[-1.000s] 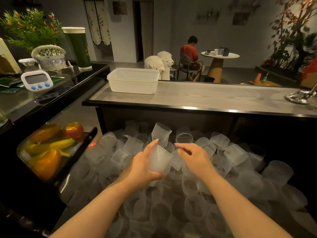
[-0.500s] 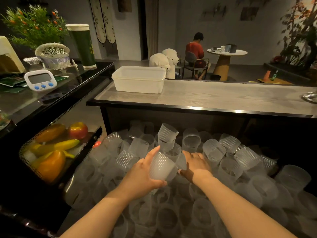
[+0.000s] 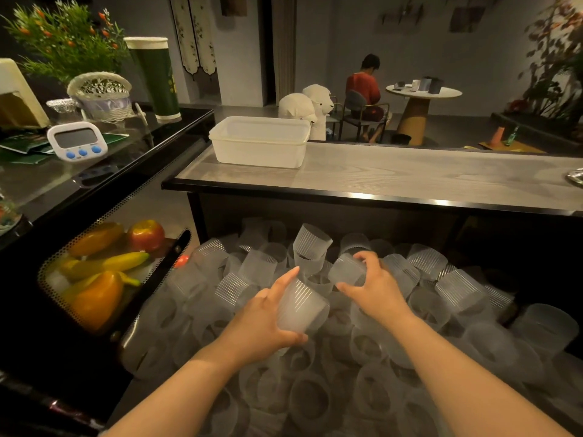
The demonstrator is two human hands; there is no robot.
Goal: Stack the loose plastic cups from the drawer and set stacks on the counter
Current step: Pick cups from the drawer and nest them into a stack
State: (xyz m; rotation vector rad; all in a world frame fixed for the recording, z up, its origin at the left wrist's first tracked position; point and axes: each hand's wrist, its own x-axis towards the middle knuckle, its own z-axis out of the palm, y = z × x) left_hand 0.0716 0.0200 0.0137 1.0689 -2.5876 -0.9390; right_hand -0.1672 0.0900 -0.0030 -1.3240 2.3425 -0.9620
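The open drawer is heaped with several loose frosted, ribbed plastic cups. My left hand grips one cup from the side, its base pointing up and away from me. My right hand holds a second cup just above the heap, fingers curled over its top, a short gap to the right of the first cup. The grey wood-grain counter runs across behind the drawer.
A white plastic tub stands at the counter's left end. To the left, a glass display case holds fruit, with a timer, basket and tall green cup on top. A person sits at a far table.
My right hand reached down into the heap and has come up gripping a second cup. The left hand kept hold of its cup throughout.
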